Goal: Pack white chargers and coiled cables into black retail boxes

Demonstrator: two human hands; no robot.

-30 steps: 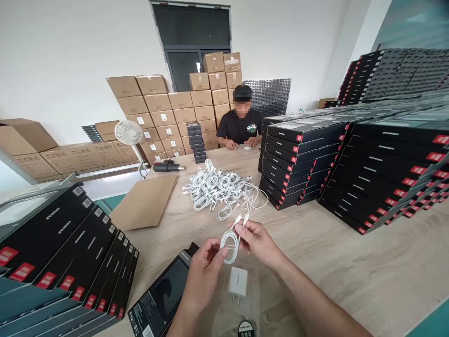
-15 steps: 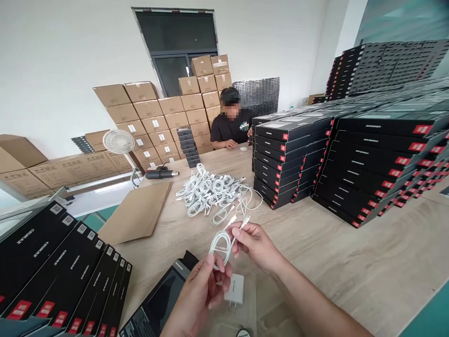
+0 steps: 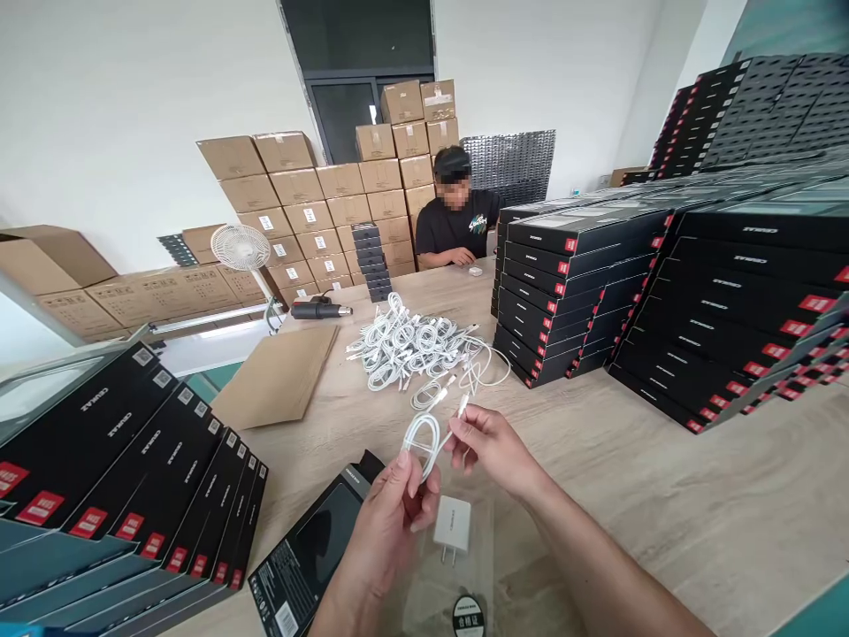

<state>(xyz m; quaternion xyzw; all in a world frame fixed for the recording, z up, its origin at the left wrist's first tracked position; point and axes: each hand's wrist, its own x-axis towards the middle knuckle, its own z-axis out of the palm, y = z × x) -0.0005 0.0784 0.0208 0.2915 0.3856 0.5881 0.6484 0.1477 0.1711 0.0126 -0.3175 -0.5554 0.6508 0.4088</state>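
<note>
White cable (image 3: 421, 440) sits in my hands, bent into a small loop. My left grip (image 3: 381, 531) is shut on the loop, with my fingers pressed around it. My right grip (image 3: 494, 451) is narrow, pinching the cable near one end, and a thin plug sticks up past my fingers. Just below my hands, a white charger (image 3: 452, 524) lies on a clear plastic bag (image 3: 438, 566) on the wood counter (image 3: 597, 495). A black box (image 3: 309, 553) lies beside my left hand. Ahead is a big pile of white cables (image 3: 411, 345), next to a brown cardboard sheet (image 3: 275, 376) and a black heat gun (image 3: 318, 310). Tall stacks of black boxes (image 3: 550, 301) stand on my right, and more (image 3: 133, 460) lie on my left. Across the counter sits a person in a black shirt (image 3: 457, 221), with brown cartons (image 3: 311, 212) piled behind.
</note>
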